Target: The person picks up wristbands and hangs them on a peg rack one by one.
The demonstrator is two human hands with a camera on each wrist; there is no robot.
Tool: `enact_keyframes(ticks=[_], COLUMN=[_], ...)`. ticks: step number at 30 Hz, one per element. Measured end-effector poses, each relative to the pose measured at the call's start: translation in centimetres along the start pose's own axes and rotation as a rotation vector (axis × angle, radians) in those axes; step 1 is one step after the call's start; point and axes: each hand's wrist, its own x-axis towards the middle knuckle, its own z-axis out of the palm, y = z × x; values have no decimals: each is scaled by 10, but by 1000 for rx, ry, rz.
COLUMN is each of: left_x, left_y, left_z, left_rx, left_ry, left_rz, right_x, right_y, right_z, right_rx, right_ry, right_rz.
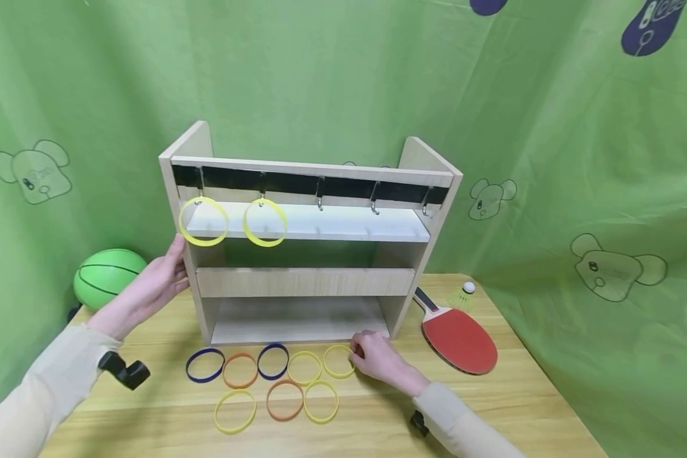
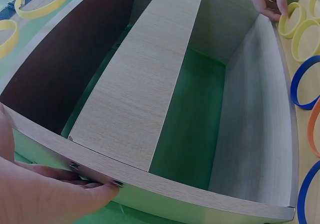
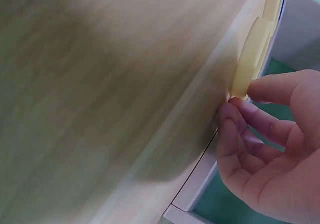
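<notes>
A pale wooden shelf [image 1: 306, 282] stands on the table, with a row of hooks on a black strip along its top. My left hand [image 1: 163, 273] rests against the shelf's left side panel [image 2: 165, 184], its fingers on the outer face and the thumb by the front edge. Two yellow silicone wristbands, one on the left [image 1: 203, 242] and one beside it [image 1: 265, 242], hang from the two leftmost hooks. Down at the shelf's front right, my right hand [image 1: 378, 359] pinches the edge of a yellow wristband [image 3: 250, 58] lying on the table, between thumb and forefinger.
Several more wristbands, among them a blue one [image 1: 205, 380] and an orange one [image 1: 284, 418], lie in two rows before the shelf. A green ball [image 1: 105, 277] is at left. Right of the shelf lie a red table tennis bat [image 1: 460, 340] and a shuttlecock [image 1: 467, 288].
</notes>
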Motion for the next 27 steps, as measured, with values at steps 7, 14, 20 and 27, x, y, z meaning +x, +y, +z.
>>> enact_keyframes(ticks=[7, 14, 20, 27], left_x=[0, -1, -1, 0], left_y=[0, 1, 1, 0], left_z=[1, 1, 1, 0], left_rx=[-1, 5, 7, 6], left_ry=[-2, -2, -4, -6], left_rz=[10, 9, 10, 7], right_x=[-1, -1, -2, 3], right_y=[0, -3, -13, -27], right_z=[-3, -16, -37, -64], right_rx=[26, 78, 110, 61], right_ry=[-1, 10, 32, 140], right_rz=[-18, -39, -95, -175])
